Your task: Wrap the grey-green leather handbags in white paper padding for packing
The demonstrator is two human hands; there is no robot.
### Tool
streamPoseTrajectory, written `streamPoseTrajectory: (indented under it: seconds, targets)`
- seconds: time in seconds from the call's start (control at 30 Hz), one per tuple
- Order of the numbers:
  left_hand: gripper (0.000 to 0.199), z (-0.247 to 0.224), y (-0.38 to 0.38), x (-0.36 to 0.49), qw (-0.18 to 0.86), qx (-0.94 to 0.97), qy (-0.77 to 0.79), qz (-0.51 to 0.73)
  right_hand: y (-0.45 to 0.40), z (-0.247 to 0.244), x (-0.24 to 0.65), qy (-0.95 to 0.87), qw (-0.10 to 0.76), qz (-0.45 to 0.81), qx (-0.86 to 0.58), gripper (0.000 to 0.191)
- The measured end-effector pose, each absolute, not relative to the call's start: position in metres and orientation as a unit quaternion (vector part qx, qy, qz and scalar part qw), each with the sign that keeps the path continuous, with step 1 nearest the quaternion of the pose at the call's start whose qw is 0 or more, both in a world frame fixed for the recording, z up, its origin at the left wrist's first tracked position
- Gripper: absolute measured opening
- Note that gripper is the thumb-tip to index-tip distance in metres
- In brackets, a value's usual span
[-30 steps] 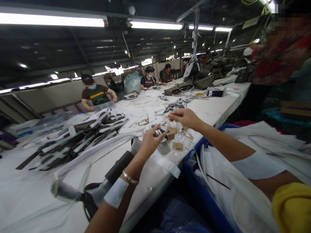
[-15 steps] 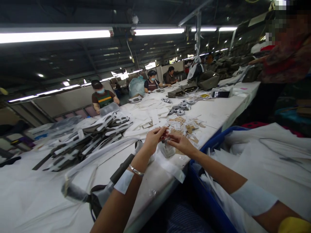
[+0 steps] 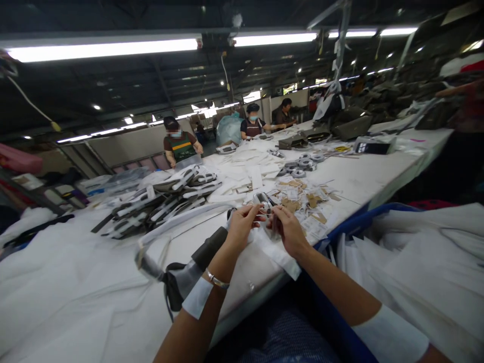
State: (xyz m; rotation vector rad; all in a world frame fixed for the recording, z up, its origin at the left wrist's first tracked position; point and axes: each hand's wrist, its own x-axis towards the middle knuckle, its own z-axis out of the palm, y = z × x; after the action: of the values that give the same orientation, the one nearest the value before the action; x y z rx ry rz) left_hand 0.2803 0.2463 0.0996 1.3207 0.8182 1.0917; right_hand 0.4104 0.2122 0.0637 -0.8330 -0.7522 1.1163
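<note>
Left hand [image 3: 243, 225] and right hand [image 3: 288, 229] pinch a small metal clasp [image 3: 263, 201] between fingertips, raised just above the table [image 3: 363, 176] edge, close to the scattered tags [image 3: 302, 194] for handling

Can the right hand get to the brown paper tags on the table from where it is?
Probably yes. The right hand sits beside the left hand, just short of the brown paper tags, with only loose flat paper between.
</note>
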Motion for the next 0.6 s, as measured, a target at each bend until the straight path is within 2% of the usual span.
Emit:
streamPoseTrajectory:
  seconds: [0.17,0.23,0.3,0.4,0.47,0.53,0.6]
  targets:
    - [0.041,0.094,0.2,0.227,0.53,0.58,0.386,0.484,0.202,0.066,0.388,-0.408,0.638,0.522,-0.392,0.032]
    - [0.036,0.1,0.171,0.192,0.447,0.615,0.408,0.505,0.199,0.066,0.379,-0.469,0.587,0.514,-0.415,0.031]
    - [0.028,0.112,0.144,0.153,0.321,0.64,0.435,0.546,0.198,0.067,0.364,-0.542,0.532,0.495,-0.423,0.03]
    - [0.028,0.13,0.127,0.092,0.15,0.56,0.475,0.662,0.206,0.074,0.334,-0.643,0.48,0.443,-0.399,0.028]
    - [0.028,0.135,0.136,0.055,0.096,0.5,0.502,0.699,0.215,0.079,0.311,-0.684,0.462,0.414,-0.385,0.027]
    - [0.031,0.134,0.154,0.026,0.162,0.504,0.53,0.663,0.225,0.084,0.288,-0.707,0.445,0.395,-0.383,0.028]
    - [0.042,0.131,0.175,0.008,0.305,0.547,0.525,0.577,0.234,0.089,0.268,-0.72,0.432,0.384,-0.384,0.029]
